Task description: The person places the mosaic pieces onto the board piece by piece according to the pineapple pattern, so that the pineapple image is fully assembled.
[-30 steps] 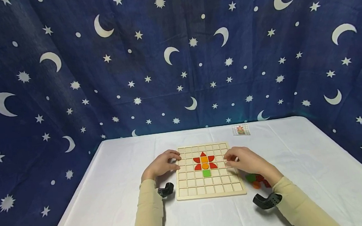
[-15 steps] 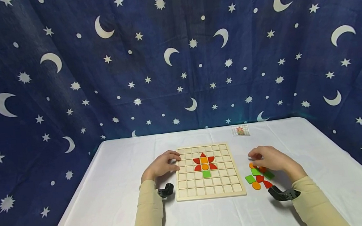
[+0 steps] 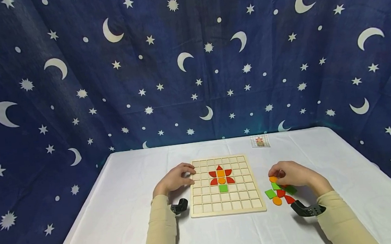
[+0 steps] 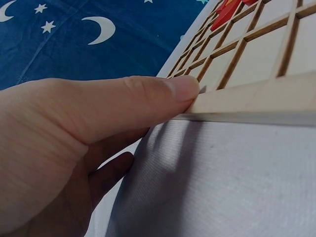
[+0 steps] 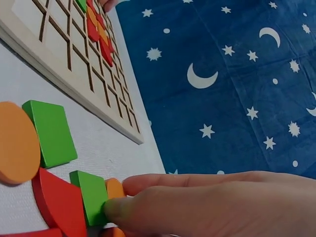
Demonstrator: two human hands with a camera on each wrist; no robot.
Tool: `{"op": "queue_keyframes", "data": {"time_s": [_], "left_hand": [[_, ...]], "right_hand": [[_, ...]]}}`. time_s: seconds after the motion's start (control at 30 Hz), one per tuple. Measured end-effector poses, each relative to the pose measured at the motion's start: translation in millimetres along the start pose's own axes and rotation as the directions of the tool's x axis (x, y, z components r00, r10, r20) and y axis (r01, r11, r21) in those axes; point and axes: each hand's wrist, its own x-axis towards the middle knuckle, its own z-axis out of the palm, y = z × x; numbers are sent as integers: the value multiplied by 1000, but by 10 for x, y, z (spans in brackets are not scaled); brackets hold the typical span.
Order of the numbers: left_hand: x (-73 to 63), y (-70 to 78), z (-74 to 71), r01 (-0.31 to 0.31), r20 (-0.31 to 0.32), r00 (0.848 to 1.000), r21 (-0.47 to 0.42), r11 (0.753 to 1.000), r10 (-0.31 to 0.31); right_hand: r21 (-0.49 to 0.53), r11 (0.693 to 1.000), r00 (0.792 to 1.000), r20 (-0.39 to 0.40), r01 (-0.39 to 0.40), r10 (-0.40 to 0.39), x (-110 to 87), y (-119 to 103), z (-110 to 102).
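A wooden grid board [image 3: 203,207] lies on the table with flat coloured pieces set in its cells. Red curved pieces [image 3: 230,180] surround an orange square [image 3: 220,173] and an orange disc [image 3: 222,181], with a red triangle [image 3: 219,168] above and a green square [image 3: 223,188] below. My left hand [image 3: 176,178] rests at the board's left side, its thumb [image 4: 182,89] touching the frame. To the right of the board, my right hand [image 3: 294,172] pinches another orange disc [image 5: 114,188] at the loose pile, thumb and index finger at its edges. The thumb covers part of a green square [image 5: 93,195].
Loose pieces lie close around the right hand, among them a green square [image 3: 270,194], an orange disc [image 3: 277,201] and red pieces [image 3: 289,199]. A small printed card [image 3: 260,141] with a gridded flower picture lies farther back. A dark star-patterned curtain [image 3: 163,82] surrounds the white table [image 3: 120,223].
My right hand has moved right from the board's edge to the loose pieces and lowered onto them, and its fingers have closed. The left hand has stayed in place.
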Motion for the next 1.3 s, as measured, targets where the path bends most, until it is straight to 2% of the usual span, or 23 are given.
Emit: {"op": "queue_keyframes", "data": {"time_s": [0.33,0.83,1.07,1.3], "left_hand": [[12,-17,13,-3,10,1000,18,1000,2],[10,-7,18,4,13,1000,2,1000,-4],[18,-16,13,3,7,1000,10,1000,-3],[13,-15,5,13,17,1000,16,1000,-13]], "right_hand": [[-6,1000,1000,-12,11,-11,13,37,37],[27,999,996,-76,-32,34,60,37,125],[14,1000,994,-111,7,-5,100,59,144],[-57,998,989,-145,31,-39,133,13,165]]}}
